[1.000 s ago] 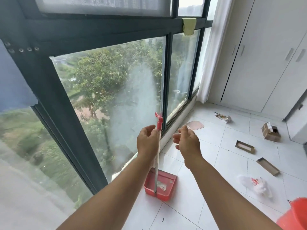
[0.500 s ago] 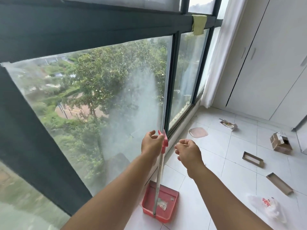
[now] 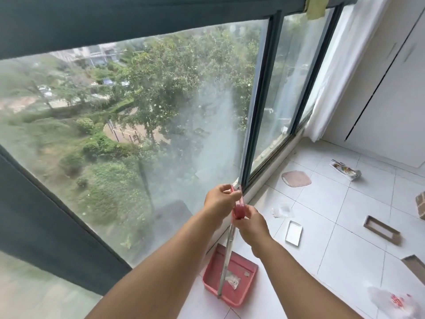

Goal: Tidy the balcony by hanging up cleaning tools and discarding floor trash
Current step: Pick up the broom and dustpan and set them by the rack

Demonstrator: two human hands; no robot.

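Observation:
A red dustpan (image 3: pixel 239 270) stands on the white tile floor beside the window, its metal pole (image 3: pixel 226 256) rising to a red handle (image 3: pixel 239 209). My left hand (image 3: pixel 219 202) grips the top of that handle, close to the dark window frame post (image 3: pixel 257 116). My right hand (image 3: pixel 249 223) holds the handle just below. A small scrap of wrapper lies inside the pan. Trash is scattered on the floor to the right: a white plastic bag (image 3: pixel 395 302), a crumpled clear wrapper (image 3: pixel 282 209), a white tray (image 3: pixel 294 232), a crushed carton (image 3: pixel 347 170).
Open cardboard trays (image 3: pixel 381 230) and boxes lie at the right edge. A pinkish flat lid (image 3: pixel 296 178) sits near the window sill. White cupboards (image 3: pixel 391 88) and a white curtain (image 3: pixel 331 72) fill the far right. A yellow-green cloth (image 3: pixel 316 6) hangs from the upper frame.
The view tilted down and nearer. My right hand, empty before, moved left and closed on the red handle below my left hand; both hands now sit against the window post.

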